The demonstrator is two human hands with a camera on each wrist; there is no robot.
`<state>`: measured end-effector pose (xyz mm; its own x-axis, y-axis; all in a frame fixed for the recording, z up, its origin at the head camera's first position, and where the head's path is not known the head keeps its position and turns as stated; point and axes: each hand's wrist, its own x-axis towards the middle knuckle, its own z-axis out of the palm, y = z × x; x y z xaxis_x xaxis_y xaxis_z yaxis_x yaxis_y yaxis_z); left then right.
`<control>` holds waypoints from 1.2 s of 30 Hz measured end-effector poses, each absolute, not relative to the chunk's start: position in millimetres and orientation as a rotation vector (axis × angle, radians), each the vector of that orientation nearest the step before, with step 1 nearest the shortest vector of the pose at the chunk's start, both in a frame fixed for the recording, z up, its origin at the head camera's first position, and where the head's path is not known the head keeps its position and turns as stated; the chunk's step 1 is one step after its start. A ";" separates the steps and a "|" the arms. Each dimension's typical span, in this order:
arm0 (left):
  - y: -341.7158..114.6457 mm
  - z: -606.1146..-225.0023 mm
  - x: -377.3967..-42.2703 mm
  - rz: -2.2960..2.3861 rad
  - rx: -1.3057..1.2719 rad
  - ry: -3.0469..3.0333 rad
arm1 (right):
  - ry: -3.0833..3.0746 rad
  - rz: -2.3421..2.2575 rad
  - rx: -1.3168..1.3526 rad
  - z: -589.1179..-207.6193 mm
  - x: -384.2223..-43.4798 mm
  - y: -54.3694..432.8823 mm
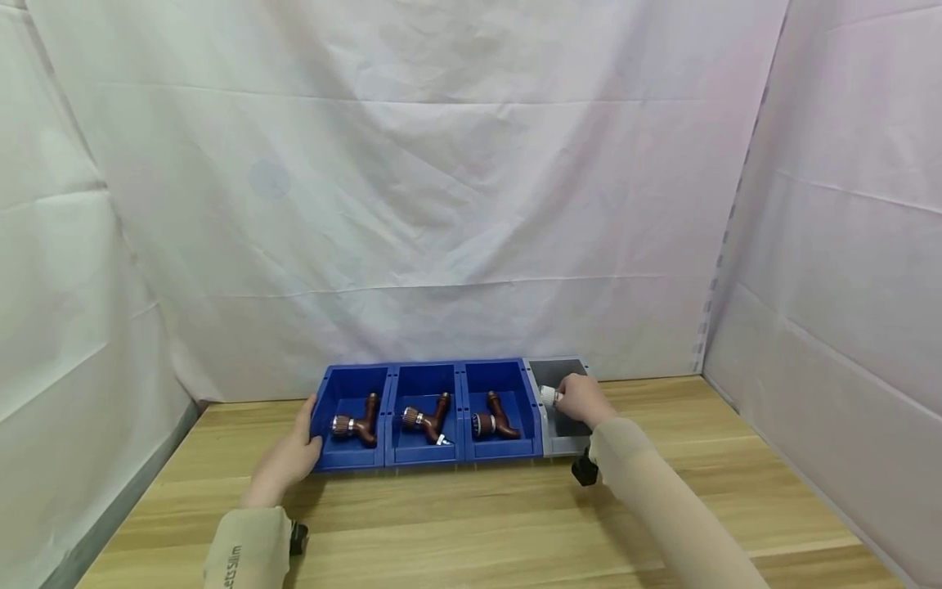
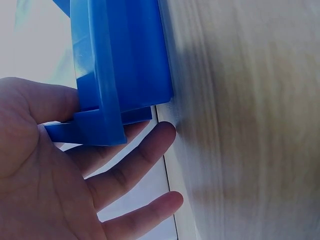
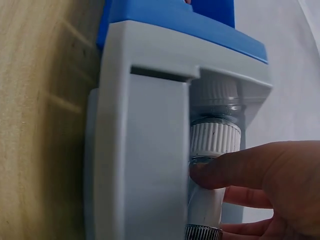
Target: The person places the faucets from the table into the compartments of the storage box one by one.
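Observation:
At the left end of the bin row, my left hand [image 1: 289, 448] grips the outer edge of the blue bin [image 2: 132, 55]. Its thumb lies on one side of the plastic wall and its fingers on the other, two of them spread free. My right hand [image 1: 585, 398] reaches into the grey bin [image 1: 561, 446] at the right end. Thumb and fingers hold a white tap [image 3: 215, 137] with a ribbed knob and chrome rings. The tap lies inside the bin by its left wall; my hand covers part of it.
Three brown taps lie one per blue bin: left tap [image 1: 359, 425], middle tap [image 1: 427, 419], right tap [image 1: 495, 417]. The joined bins stand at the back of a wooden table [image 1: 441, 523], close to a white cloth [image 1: 412, 204].

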<state>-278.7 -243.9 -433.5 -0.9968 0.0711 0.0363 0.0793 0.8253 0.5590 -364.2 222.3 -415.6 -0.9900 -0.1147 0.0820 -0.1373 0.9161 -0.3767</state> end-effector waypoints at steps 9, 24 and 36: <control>-243.0 -432.5 -278.4 -0.927 -0.117 -2.982 | -2.992 0.557 0.223 -425.0 -363.4 223.5; -243.7 -432.4 -278.3 -0.915 -0.120 -2.975 | -3.044 0.559 0.162 -433.8 -363.9 220.5; -242.4 -432.0 -278.0 -0.896 -0.113 -2.981 | -3.019 0.563 0.173 -442.9 -362.7 222.0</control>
